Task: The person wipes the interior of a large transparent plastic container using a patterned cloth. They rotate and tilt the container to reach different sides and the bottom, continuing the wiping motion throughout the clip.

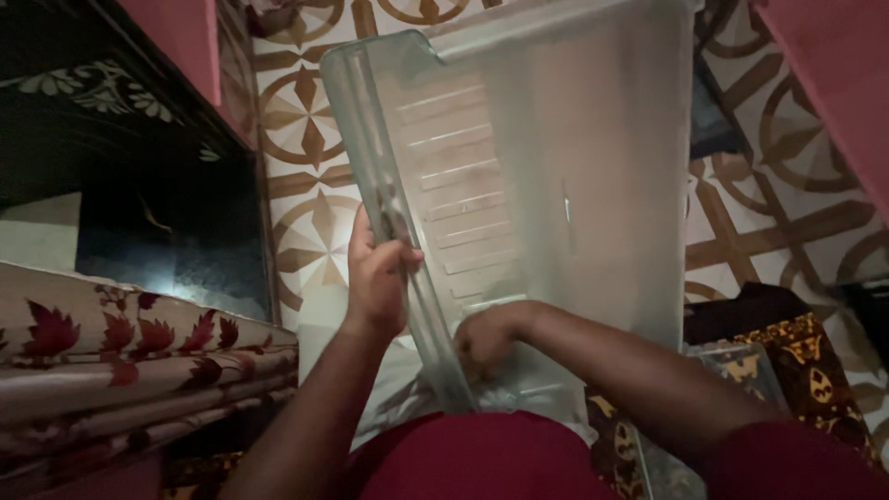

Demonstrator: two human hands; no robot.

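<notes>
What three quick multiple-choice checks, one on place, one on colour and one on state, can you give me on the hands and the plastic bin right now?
1. Where does the left hand grip the clear plastic bin?
A. on its left rim
B. on its far edge
C. under its base

2. What colour is the floor tile pattern?
A. blue and grey
B. brown and cream
C. green and black

3. How is the bin held?
A. flat on the floor
B. tipped up, its inside facing the camera
C. closed with a lid

Answers: 1 A, fingers wrap the left rim; 2 B, brown rings on cream tiles; 3 B, the ribbed inside shows and the right hand reaches inside.
</notes>
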